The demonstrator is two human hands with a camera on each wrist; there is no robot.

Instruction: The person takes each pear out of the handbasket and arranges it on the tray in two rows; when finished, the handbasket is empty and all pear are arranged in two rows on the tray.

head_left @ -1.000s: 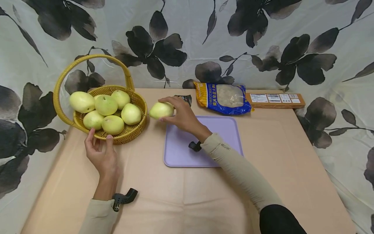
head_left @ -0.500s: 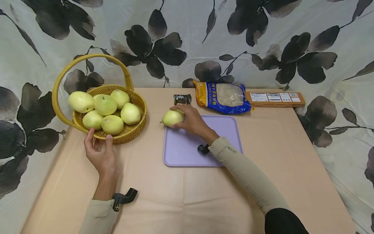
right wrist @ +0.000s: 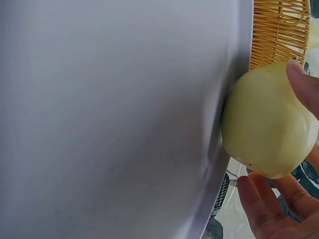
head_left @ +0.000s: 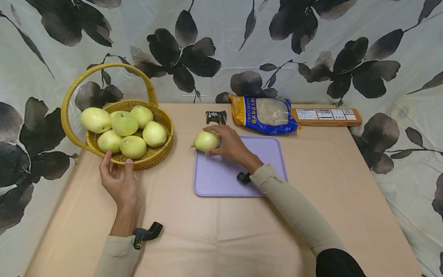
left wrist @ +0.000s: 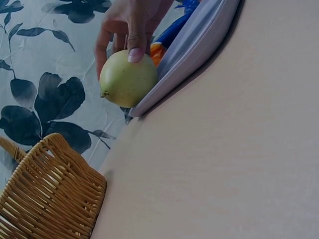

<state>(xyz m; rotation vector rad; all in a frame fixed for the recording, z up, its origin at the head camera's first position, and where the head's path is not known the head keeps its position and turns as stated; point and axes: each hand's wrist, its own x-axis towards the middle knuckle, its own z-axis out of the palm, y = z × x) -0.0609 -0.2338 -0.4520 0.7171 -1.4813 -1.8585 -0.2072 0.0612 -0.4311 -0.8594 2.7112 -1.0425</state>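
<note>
My right hand [head_left: 231,143] holds a pale yellow-green pear [head_left: 205,141] between thumb and fingers. The pear is at the back left corner of a purple tray [head_left: 221,181], its stem pointing left. In the right wrist view the pear [right wrist: 269,122] overlaps the tray's rim [right wrist: 219,144]; whether it rests there I cannot tell. My left hand [head_left: 121,184] touches the near rim of a yellow wicker basket [head_left: 157,156] with thumb and fingertips. Several pears [head_left: 133,147] lie in the basket. The left hand itself is hidden in the left wrist view.
Behind the tray lie a small black wrapped packet [head_left: 216,117], a blue and yellow pasta bag [head_left: 264,115] and a long orange-brown box [head_left: 327,116]. The basket's tall handle [head_left: 69,96] arches over the fruit. A flowered curtain [head_left: 242,38] hangs behind the table.
My right hand has carried the pear rightward and slightly toward me, from beside the basket to the tray's back left corner. The left hand has stayed at the basket rim.
</note>
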